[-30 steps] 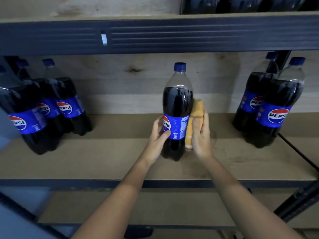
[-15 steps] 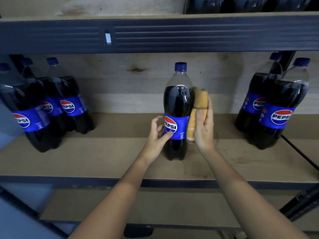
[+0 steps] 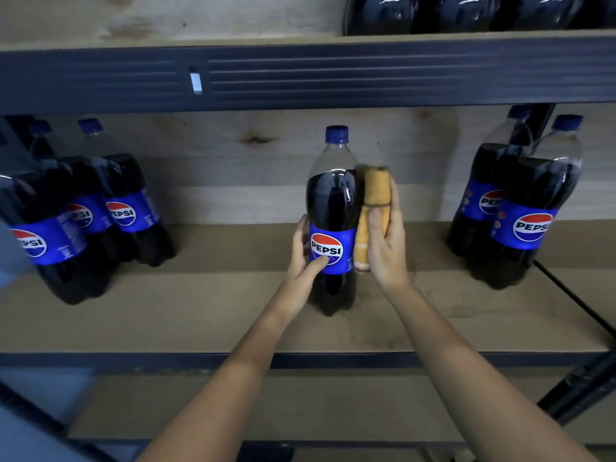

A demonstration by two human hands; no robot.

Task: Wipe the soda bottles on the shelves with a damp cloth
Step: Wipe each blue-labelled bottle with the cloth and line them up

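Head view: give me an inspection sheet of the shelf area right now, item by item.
Surface: wooden shelf board, dusty smudges near the middle bottle.
Job's things: middle Pepsi bottle upright, capped; folded orange cloth pressed against its right side.
Clutter: nothing seen.
Hands: left hand grips the bottle at the label; right hand holds the cloth.
Cables: black cable runs across the shelf from the right bottles.
Surroundings: left bottle group; right bottle pair; dark bottles on the upper shelf; metal shelf beam.
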